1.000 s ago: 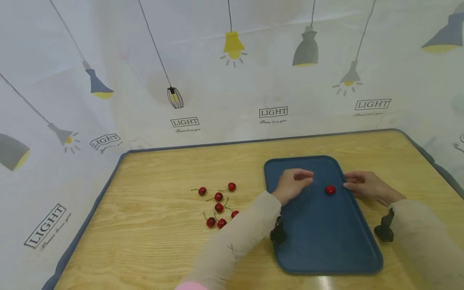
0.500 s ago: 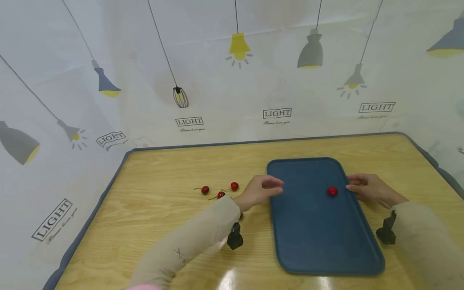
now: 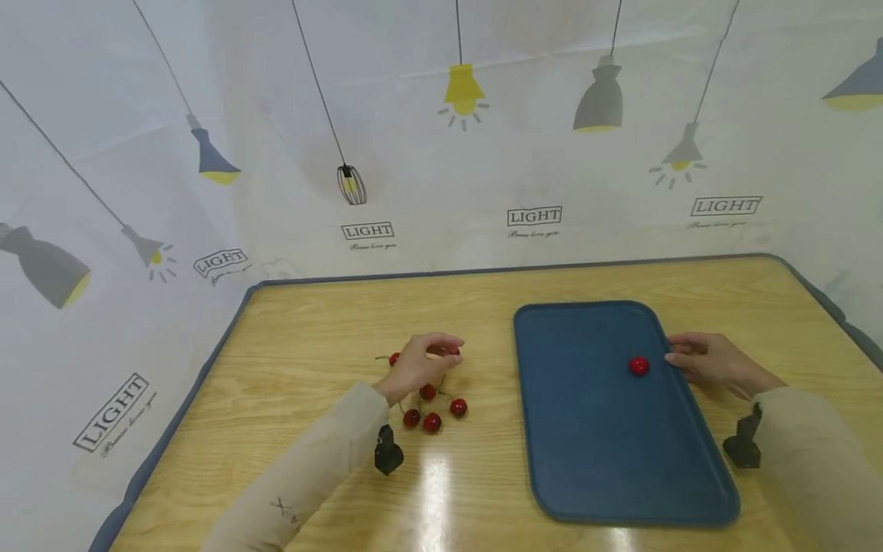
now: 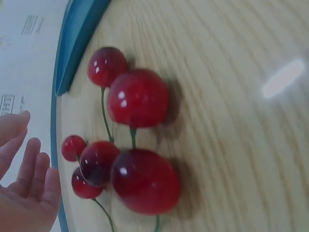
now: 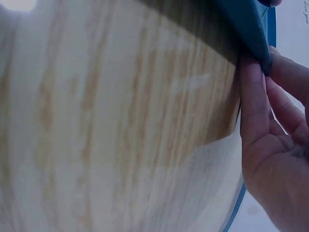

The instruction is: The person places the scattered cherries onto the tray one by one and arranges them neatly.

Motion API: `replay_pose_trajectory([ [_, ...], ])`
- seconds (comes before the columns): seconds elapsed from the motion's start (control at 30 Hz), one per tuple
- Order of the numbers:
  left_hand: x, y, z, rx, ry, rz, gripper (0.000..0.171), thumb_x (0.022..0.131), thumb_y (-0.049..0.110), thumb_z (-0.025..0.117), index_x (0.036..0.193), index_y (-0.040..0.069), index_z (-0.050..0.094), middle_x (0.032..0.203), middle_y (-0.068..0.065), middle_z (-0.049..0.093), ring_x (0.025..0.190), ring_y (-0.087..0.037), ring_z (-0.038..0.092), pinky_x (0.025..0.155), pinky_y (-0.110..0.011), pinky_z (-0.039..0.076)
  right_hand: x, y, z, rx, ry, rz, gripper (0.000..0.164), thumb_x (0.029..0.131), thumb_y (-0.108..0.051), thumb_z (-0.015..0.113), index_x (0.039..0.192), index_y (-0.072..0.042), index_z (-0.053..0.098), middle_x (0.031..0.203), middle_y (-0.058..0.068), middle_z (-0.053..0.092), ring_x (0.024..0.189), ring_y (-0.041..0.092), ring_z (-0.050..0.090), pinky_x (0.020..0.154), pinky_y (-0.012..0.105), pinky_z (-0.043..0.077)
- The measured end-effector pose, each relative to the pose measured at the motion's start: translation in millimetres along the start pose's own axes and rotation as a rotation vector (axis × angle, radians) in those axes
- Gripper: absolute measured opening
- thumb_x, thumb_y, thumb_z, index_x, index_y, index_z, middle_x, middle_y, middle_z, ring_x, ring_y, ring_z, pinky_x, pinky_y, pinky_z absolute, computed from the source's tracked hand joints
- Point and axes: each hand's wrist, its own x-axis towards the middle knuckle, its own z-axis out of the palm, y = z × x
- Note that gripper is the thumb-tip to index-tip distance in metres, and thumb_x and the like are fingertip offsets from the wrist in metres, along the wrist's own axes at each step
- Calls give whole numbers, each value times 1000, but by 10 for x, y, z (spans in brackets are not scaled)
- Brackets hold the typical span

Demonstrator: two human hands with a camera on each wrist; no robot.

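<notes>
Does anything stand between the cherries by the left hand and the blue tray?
Nothing visible stands between the cherries and the blue tray; only the tray's raised left rim would likely need clearing. The right hand grips the tray's right side, outside that path.

Your head view had five boxed LIGHT labels (image 3: pixel 534 216) on the white backdrop (image 3: pixel 407 138): two left, three along the back. Each had a script line (image 3: pixel 533 234) under it; you could read "love you", first word too blurry. Your left sleeve (image 3: pixel 317 460) carried an X-like mark (image 3: pixel 281 506), meaning unclear. Your wrist views caught only cut-off or tiny bits of backdrop print.
</notes>
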Motion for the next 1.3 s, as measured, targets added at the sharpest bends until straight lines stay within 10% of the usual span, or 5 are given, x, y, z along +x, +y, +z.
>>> replay_pose_trajectory([
  [1.3, 99, -328, 53, 145, 154, -13, 23, 82, 1, 59, 104, 2, 62, 88, -5, 59, 79, -17, 52, 70, -28, 45, -19, 8, -5, 36, -3, -51, 60, 90, -22, 53, 128, 16, 29, 113, 29, 46, 94, 21, 56, 74, 30, 49],
])
